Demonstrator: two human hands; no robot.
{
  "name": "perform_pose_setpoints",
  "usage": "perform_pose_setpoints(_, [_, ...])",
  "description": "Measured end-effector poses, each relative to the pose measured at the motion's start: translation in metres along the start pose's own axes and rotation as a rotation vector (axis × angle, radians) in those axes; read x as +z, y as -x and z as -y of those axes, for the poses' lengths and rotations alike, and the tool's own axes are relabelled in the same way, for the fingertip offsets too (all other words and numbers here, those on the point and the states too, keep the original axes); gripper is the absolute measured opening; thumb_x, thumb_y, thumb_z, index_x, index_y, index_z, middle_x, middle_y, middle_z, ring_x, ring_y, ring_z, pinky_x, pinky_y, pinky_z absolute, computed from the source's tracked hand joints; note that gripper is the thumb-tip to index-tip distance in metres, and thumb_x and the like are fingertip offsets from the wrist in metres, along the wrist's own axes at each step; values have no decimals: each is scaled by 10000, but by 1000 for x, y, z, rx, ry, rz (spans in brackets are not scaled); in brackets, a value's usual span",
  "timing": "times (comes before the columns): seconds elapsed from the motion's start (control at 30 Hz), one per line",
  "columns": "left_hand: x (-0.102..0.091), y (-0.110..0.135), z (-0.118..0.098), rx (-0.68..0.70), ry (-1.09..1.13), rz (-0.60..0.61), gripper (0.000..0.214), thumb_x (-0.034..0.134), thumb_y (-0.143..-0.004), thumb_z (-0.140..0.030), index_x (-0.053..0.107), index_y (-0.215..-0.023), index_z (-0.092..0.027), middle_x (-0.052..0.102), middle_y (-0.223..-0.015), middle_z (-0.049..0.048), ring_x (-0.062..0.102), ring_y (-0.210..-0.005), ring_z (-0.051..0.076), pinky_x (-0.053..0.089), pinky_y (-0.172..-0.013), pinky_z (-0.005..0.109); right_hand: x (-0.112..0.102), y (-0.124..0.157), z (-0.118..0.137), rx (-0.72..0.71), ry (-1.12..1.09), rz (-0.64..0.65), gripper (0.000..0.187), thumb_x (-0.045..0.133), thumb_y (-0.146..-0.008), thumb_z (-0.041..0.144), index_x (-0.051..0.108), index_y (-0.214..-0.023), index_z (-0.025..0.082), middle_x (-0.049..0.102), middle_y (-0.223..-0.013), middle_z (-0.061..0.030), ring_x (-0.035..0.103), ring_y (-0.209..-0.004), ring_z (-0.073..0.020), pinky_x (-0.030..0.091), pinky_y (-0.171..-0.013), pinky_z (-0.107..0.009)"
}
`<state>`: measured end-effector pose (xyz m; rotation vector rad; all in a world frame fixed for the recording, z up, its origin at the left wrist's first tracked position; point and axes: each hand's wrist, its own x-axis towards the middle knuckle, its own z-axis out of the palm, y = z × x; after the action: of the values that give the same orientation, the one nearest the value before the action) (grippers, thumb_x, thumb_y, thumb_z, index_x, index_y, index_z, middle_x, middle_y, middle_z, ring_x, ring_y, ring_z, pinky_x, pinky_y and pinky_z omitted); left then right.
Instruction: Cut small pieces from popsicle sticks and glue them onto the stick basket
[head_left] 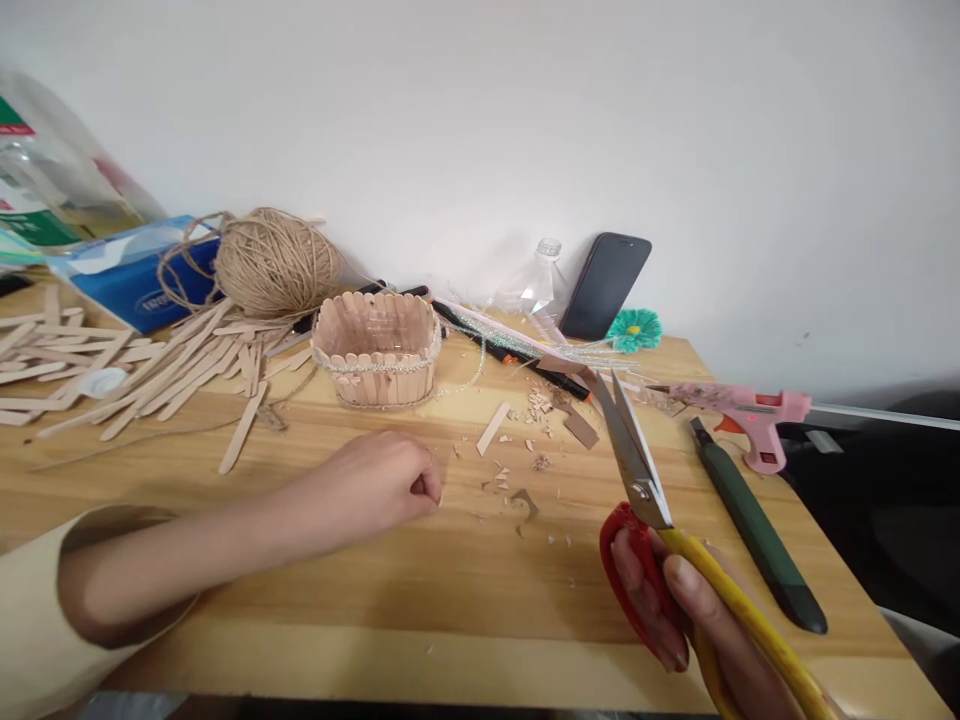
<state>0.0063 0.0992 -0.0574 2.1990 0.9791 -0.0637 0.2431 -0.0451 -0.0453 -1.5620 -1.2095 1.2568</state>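
Observation:
My right hand [709, 600] grips a pair of scissors [636, 450] with one red and one yellow handle. Their metal blades point up and away from me, slightly apart. At the blade tips lies a small brown card piece. My left hand [382, 475] rests curled near the table's middle, fingers folded under; whatever they may hold is hidden. Just beyond it stands a small basket [375, 380] of upright wooden sticks, with a silvery glitter cord around it. Between the hands are a short stick piece [493, 428], a brown card scrap [581, 430] and wood chips.
Craft sticks [180, 365] cover the left, near a twine ball [276, 260] and blue tissue pack [150, 285]. A phone [606, 287] leans on the wall beside a cut plastic bottle [541, 285] and green flower [634, 330]. Rightward lie a pink glue gun [757, 405] and green cutter [754, 520].

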Motion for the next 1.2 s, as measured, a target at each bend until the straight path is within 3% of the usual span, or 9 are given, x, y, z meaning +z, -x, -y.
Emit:
perform_pose_setpoints(0.2, [-8, 1, 5, 14, -30, 29, 152, 527, -737, -147, 672, -738, -194, 703, -752, 2, 611, -707, 163, 403, -645, 264, -10, 0, -8, -50, -20, -9, 412, 400, -902, 519, 465, -614, 231, 414, -438, 44, 357, -449, -143, 317, -514, -292])
perform_pose_setpoints(0.37, [-8, 3, 3, 108, 1, -24, 167, 524, -775, -91, 666, -780, -178, 691, -801, 11, 616, -771, 161, 432, -700, 267, -16, -2, -21, 0, -53, 32, 408, 400, -898, 530, 460, -620, 239, 436, -452, 37, 369, -445, -148, 310, -464, -279])
perform_pose_setpoints(0.57, [-3, -2, -4, 243, 22, -146, 185, 521, -815, -73, 682, -829, -164, 707, -835, 37, 616, -860, 186, 458, -764, 294, -20, -6, -26, -59, 2, 28, 500, 335, -930, 497, 461, -528, 229, 433, -494, 6, 411, -537, -177, 355, -617, -329])
perform_pose_setpoints(0.67, [-4, -10, -12, 262, 25, -179, 185, 530, -820, -66, 689, -846, -159, 715, -847, 41, 620, -844, 176, 465, -777, 295, -23, -6, -26, -93, 15, 60, 535, 348, -917, 527, 453, -486, 229, 448, -511, -8, 448, -578, -193, 354, -614, -333])
perform_pose_setpoints(0.9, [3, -39, -28, 336, -121, -144, 159, 550, -829, -112, 698, -837, -171, 707, -835, 44, 604, -849, 198, 456, -784, 322, -16, -3, -16, -9, -51, -18, 365, 421, -900, 508, 505, -677, 232, 424, -442, 48, 365, -433, -140, 312, -487, -284])
perform_pose_setpoints(1.2, [3, -50, -35, 301, -112, -28, 177, 554, -773, -82, 707, -774, -169, 694, -809, 58, 618, -843, 225, 466, -774, 346, -10, -2, -13, -49, -93, -55, 407, 443, -883, 518, 458, -605, 221, 407, -459, 46, 331, -444, -130, 296, -494, -284])
